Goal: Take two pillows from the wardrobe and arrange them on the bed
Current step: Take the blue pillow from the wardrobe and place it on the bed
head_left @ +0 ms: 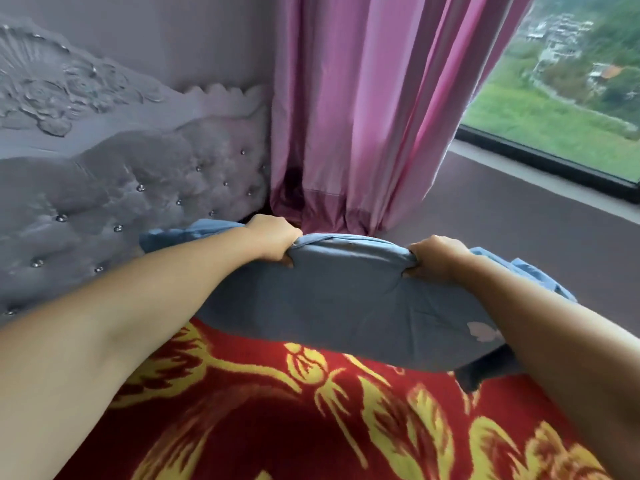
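1. Blue cloth covers the pillow [346, 306], which both hands hold by its far edge, above the head end of the bed.
2. Left hand [273, 242] is closed on the pillow's top edge at its left part; the fingers curl over the far side and the thumb presses the near face, bunching the cloth.
3. Right hand [438, 259] is closed the same way on the top edge further right, thumb on the near face, fingers wrapped over the rim.
4. Between the two hands the edge arches upward, and the pillow's near face slopes down toward the camera.
5. A small pale flower print [481, 331] shows on the pillow's lower right part, beside the right forearm.
6. More blue cloth sticks out behind each hand, at the left by the headboard and at the right past the wrist; whether it belongs to the same pillow or a second one I cannot tell.
7. Under the pillow lies a red blanket [277, 420] with a yellow leaf and flower pattern, and the pillow's lower edge overlaps its far end.
8. The grey headboard [131, 188], tufted with shiny studs, stands at the left, just behind the left hand.
9. A pink curtain [363, 116] hangs in the corner behind the pillow, its hem just past the gripped edge.
10. A window [561, 98] at the right shows a green hillside with buildings.
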`<state>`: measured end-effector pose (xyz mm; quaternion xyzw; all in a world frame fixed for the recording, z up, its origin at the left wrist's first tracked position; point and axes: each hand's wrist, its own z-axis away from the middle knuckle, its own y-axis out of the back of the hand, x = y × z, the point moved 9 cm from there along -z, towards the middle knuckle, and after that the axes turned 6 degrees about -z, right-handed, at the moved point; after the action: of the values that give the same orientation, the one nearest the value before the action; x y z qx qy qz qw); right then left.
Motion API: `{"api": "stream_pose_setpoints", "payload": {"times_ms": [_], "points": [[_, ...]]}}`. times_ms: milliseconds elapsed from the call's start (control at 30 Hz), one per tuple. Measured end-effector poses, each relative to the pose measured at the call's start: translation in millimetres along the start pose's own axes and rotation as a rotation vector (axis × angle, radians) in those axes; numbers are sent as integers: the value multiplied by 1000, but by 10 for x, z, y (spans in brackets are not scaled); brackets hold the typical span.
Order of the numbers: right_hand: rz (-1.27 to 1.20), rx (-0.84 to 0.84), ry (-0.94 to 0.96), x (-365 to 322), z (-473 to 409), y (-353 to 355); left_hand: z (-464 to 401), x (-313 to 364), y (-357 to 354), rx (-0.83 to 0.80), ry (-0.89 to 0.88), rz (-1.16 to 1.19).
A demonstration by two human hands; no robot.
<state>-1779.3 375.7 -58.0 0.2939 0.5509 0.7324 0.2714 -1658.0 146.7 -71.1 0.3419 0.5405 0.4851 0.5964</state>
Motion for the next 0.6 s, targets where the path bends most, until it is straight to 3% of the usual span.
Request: {"api": "stream_pose_setpoints", "payload": {"times_ms": [133,333,600], "points": [[39,-12,89,372,-86,-43,-256,367,-44,-94,40,71],[53,-9,66,872,-222,30,-642,616,207,-34,17,80],[64,-33,68,417,-957,102,-1082,-133,-174,-53,-8,127]]}}
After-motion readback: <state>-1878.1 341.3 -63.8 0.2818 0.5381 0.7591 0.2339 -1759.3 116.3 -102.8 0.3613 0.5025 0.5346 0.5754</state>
